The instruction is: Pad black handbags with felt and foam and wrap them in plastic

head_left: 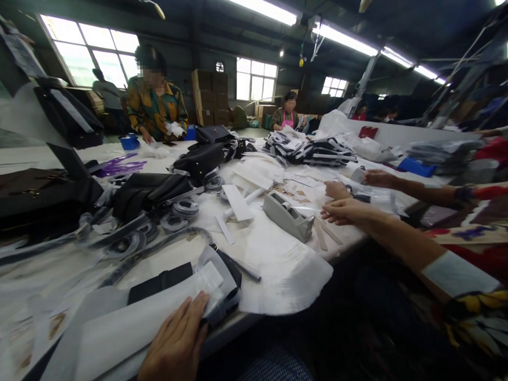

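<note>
My left hand (178,343) lies flat, fingers stretched out, on white wrapping paper (133,322) folded over a dark bag (161,281) at the table's front edge. Clear plastic shows beside the fingertips. My right hand (348,211) reaches in from the right, beside the serrated end of a grey tape dispenser (286,214). Its fingers are bent and drawn together in a pinch; what is between them is too small to make out. A stack of thin white sheets (282,273) lies between my two hands, partly over the table edge.
A co-worker's hands (376,178) work close beyond my right hand. Black bags (149,194), coiled wrapped straps (183,208) and purple strips (122,164) crowd the left. Piled wrapped pieces (306,147) stand farther back. Another person (157,108) works across the table.
</note>
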Motion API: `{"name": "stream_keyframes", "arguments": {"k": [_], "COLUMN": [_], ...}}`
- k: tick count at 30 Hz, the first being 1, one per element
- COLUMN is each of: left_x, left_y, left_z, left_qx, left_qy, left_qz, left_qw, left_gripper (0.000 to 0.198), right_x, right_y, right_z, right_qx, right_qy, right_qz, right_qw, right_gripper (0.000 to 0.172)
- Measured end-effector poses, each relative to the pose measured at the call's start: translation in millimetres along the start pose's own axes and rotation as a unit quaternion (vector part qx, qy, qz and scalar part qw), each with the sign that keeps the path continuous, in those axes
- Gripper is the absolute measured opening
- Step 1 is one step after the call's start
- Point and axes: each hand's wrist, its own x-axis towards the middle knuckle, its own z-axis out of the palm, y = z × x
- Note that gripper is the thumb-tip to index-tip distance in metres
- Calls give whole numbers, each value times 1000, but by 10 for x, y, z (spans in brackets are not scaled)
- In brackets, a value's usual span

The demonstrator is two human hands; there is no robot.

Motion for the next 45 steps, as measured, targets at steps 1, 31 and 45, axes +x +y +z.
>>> {"name": "stream_keyframes", "arguments": {"k": [1, 31, 45], "left_x": [-4, 4, 64], "left_y": [-3, 41, 153], "left_z": [4, -14, -61], "left_qx": [-2, -43, -91], "left_qy": [-2, 3, 22], "left_qz": [2, -33, -98], "left_qw": [1000, 999, 991], "left_gripper": [41, 42, 32], "right_x": [-70, -904, -507], "right_y": [93, -163, -1236], "right_z": [4, 612, 2823], "right_qx": [2, -446, -478], "right_qy": [3, -80, -330], "right_qz": [1, -429, -592], "right_qw": [1000, 781, 559], "right_gripper": [35, 32, 20]}}
